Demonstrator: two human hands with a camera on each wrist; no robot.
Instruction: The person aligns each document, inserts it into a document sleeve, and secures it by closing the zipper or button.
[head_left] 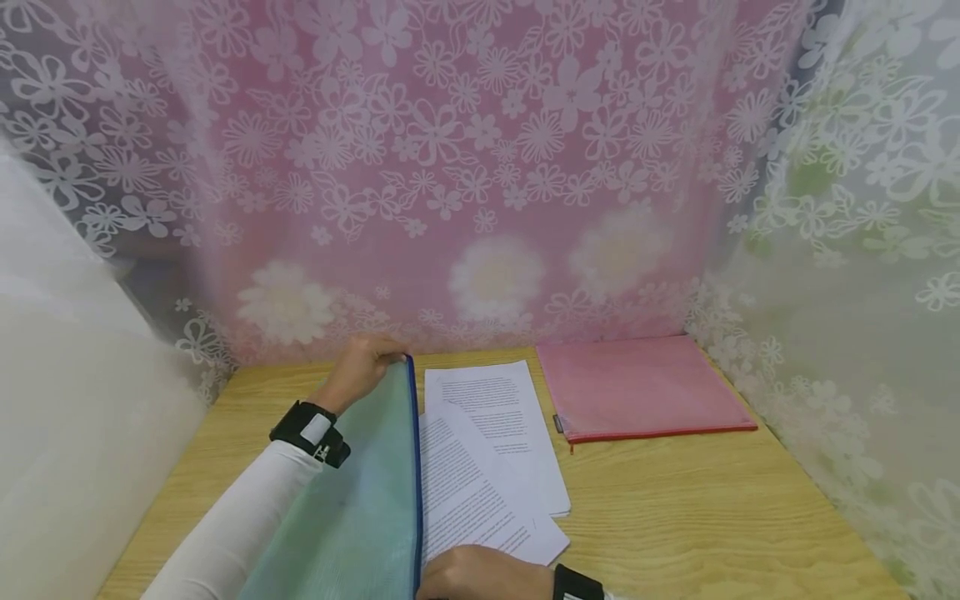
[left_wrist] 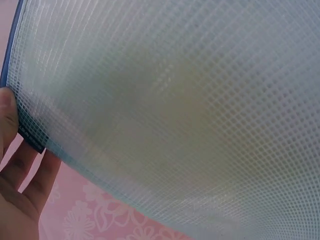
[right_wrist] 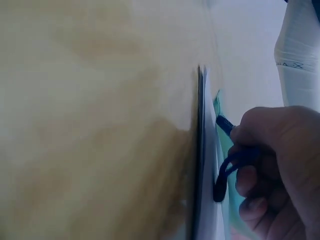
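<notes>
A pale green mesh zip pouch (head_left: pixel 360 492) with a dark blue zipper edge (head_left: pixel 415 467) is held up on its side, tilted over the table. At its far corner my left hand (head_left: pixel 362 367) pinches it between thumb and fingers; a dark label (left_wrist: pixel 31 135) shows there in the left wrist view. My right hand (head_left: pixel 483 575) grips the near end of the zipper edge, with a blue cord pull (right_wrist: pixel 232 162) looped by its fingers in the right wrist view. Printed sheets of paper (head_left: pixel 468 492) lie right beside the pouch, fanned in overlapping stacks. Whether papers are inside the pouch I cannot tell.
A pink mesh zip pouch (head_left: pixel 645 387) with a red zipper lies flat at the back right of the wooden table (head_left: pixel 675 517). Flower-patterned translucent curtains (head_left: pixel 480 167) hang behind the table and along both sides.
</notes>
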